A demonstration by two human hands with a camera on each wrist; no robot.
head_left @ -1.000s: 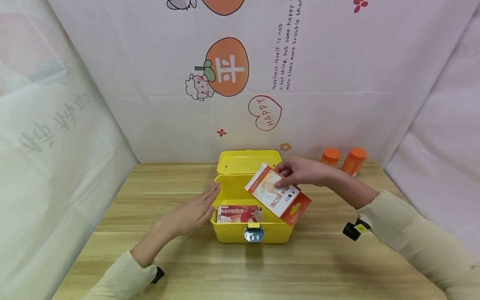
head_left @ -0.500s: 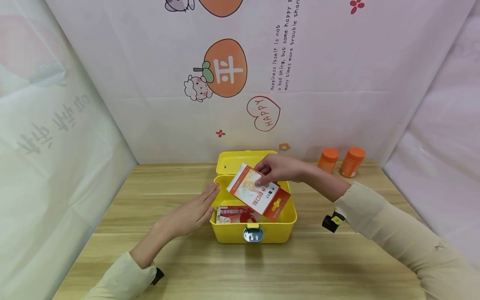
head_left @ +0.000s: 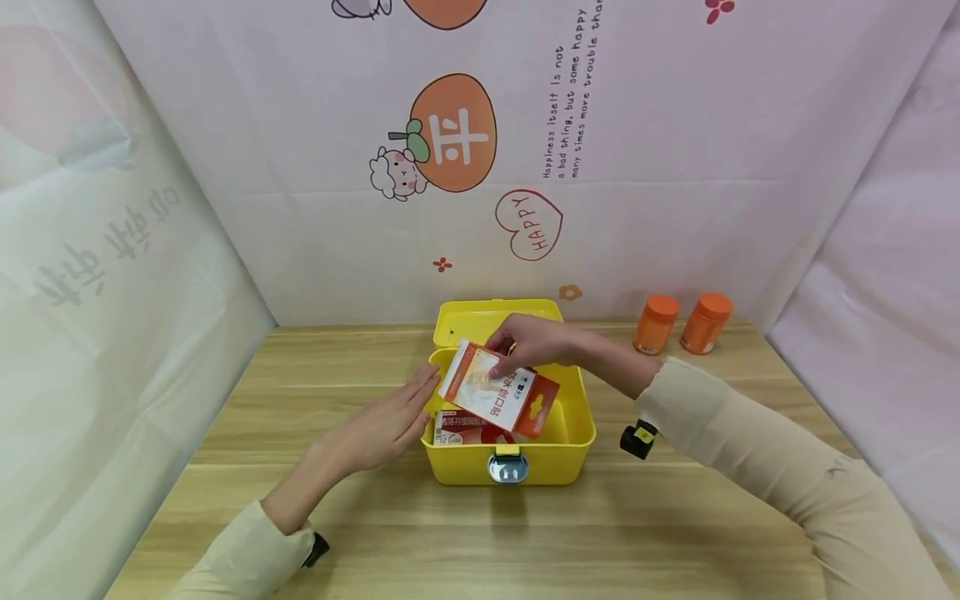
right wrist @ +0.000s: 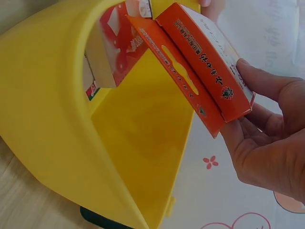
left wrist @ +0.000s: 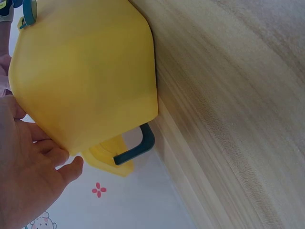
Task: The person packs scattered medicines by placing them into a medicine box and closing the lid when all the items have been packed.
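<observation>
My right hand (head_left: 528, 342) pinches an orange and white bandage box (head_left: 491, 387) with a hanging tab, tilted over the mouth of an open yellow storage box (head_left: 558, 467). In the right wrist view the thumb lies on the white face of the bandage box (right wrist: 209, 62) and the other fingers are behind it. A red and white medicine box (head_left: 459, 427) lies inside at the left, partly covered from above by the bandage box. With its fingers extended, my left hand (head_left: 382, 425) touches the left rim of the yellow box; the left wrist view shows its fingertips at the edge.
The yellow lid (head_left: 498, 312) is folded back behind the box, and a metal latch (head_left: 507, 468) hangs at its front. Two orange-capped bottles (head_left: 655, 325) stand at the back right of the wooden table (head_left: 360, 533). Printed cloth (head_left: 337, 242) hangs behind and at both sides.
My right hand has carried the bandage box leftward and slightly down, from the right side of the yellow box to over its left part. The left hand stays at the rim.
</observation>
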